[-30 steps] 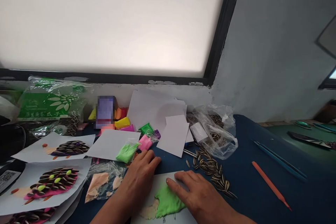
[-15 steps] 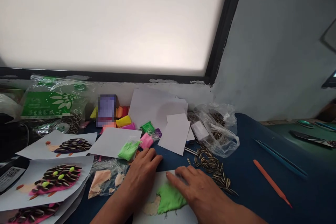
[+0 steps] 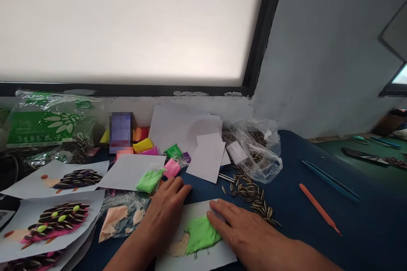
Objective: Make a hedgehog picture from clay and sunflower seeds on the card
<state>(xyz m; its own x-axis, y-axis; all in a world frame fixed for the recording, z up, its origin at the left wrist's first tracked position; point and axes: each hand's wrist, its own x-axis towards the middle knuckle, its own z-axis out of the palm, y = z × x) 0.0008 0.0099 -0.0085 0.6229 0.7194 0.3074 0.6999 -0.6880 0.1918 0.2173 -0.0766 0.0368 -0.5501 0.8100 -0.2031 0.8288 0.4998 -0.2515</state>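
A sheet of white paper [image 3: 190, 262] lies on the blue table in front of me. On it is a flattened patch of bright green clay [image 3: 202, 237], joined at its left to a smaller beige clay piece [image 3: 179, 246]. Short drawn legs show under the green part. My right hand [image 3: 237, 226] lies palm down with fingers stretched, its index finger touching the clay's upper right edge. At the sheet's left edge rests my left hand [image 3: 168, 201], palm down, fingers loosely bent and slightly apart, holding nothing visible. Its palm and the paper beneath it are hidden.
Finished hedgehog pictures [image 3: 59, 222] with seed spines are stacked left. An open bag of beige clay [image 3: 114, 220] sits beside my left forearm. Sunflower seeds [image 3: 254, 194] spill from a clear bag [image 3: 270, 148]. An orange clay tool [image 3: 319, 209] and blue tweezers [image 3: 330, 180] lie right.
My right hand has slid a little right across the paper, uncovering more of the green clay. The left hand stays by the sheet's edge. The view has turned slightly right.
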